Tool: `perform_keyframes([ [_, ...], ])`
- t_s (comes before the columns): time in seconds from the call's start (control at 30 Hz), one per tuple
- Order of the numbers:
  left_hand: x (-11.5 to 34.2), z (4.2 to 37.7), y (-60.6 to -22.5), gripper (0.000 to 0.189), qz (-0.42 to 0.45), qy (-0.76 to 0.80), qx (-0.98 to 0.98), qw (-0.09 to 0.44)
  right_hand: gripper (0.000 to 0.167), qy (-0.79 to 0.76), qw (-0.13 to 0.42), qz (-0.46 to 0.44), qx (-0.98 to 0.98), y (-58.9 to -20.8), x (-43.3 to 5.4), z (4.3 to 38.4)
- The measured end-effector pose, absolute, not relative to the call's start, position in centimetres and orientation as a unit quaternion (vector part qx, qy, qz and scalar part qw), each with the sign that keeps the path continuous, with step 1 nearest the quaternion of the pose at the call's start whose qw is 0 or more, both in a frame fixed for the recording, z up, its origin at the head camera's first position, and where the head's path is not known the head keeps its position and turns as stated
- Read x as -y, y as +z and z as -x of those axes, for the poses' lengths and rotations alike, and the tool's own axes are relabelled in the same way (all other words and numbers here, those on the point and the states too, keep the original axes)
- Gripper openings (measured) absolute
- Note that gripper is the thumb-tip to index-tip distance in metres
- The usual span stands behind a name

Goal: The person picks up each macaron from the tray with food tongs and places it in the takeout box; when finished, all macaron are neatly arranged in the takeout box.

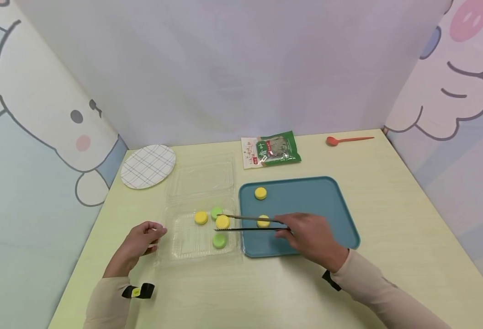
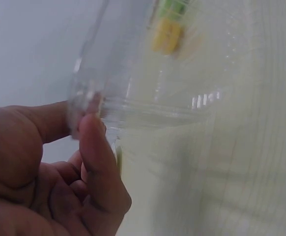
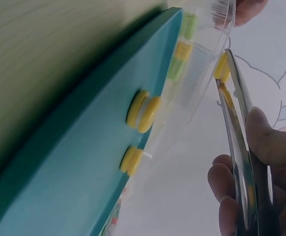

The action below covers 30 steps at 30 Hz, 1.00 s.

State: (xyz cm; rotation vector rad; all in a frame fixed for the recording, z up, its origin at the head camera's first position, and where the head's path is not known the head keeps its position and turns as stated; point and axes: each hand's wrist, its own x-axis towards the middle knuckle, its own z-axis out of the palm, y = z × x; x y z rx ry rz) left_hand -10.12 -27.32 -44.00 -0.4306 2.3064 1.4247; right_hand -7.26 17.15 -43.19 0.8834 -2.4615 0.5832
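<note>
My right hand (image 1: 313,237) grips metal tongs (image 1: 253,229), whose tips pinch a yellow macaron (image 3: 222,68). In the head view the tips and that macaron are over the clear plastic box (image 1: 183,249); the right wrist view shows them raised above it. Inside the box lie another yellow macaron (image 1: 201,218) and two green ones, one (image 1: 219,241) nearer me and one (image 1: 216,212) partly covered by the tongs. My left hand (image 1: 141,242) pinches the box's left edge between thumb and finger. Two yellow macarons, one at the back (image 1: 260,193) and one (image 1: 263,221) behind the tongs, sit on the blue tray (image 1: 307,196).
The box's transparent lid (image 1: 202,178) lies folded back behind it. A checked plate (image 1: 148,166) stands at the back left. Along the back edge are a green-and-white food packet (image 1: 271,150) and a red spoon (image 1: 350,140). Walls enclose the table's back and sides.
</note>
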Motion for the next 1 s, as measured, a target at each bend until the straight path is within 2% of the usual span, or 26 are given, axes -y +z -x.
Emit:
perform_keyframes([
  [1.0,27.2,10.1,-44.0,0.031,0.15,0.511,-0.825,0.19,0.036,0.208,0.163,-0.345,0.901,-42.9,-13.0,7.2],
])
